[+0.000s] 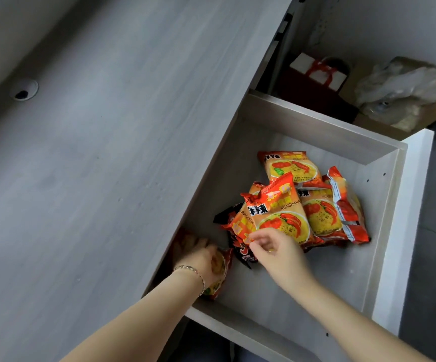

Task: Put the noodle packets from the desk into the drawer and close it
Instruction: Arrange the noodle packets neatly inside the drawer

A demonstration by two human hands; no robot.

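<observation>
The pale wooden drawer [316,129] stands pulled out beside the grey desk [107,152]. Several orange-red noodle packets [316,212] lie heaped in its middle, one dark packet [227,218] under them. My left hand [201,257], with a bracelet at the wrist, presses down on a noodle packet [221,280] at the drawer's near left corner, fingers curled over it. My right hand [277,252] hovers over the near edge of the heap, fingers loosely spread, touching the front packet [277,212] that stands tilted up.
A round cable hole [23,91] sits in the desk top at the left. Beyond the drawer, on the floor, are a dark gift bag with red handles [318,74] and a cardboard box holding crumpled plastic [399,87]. The drawer's white front panel [405,226] is at the right.
</observation>
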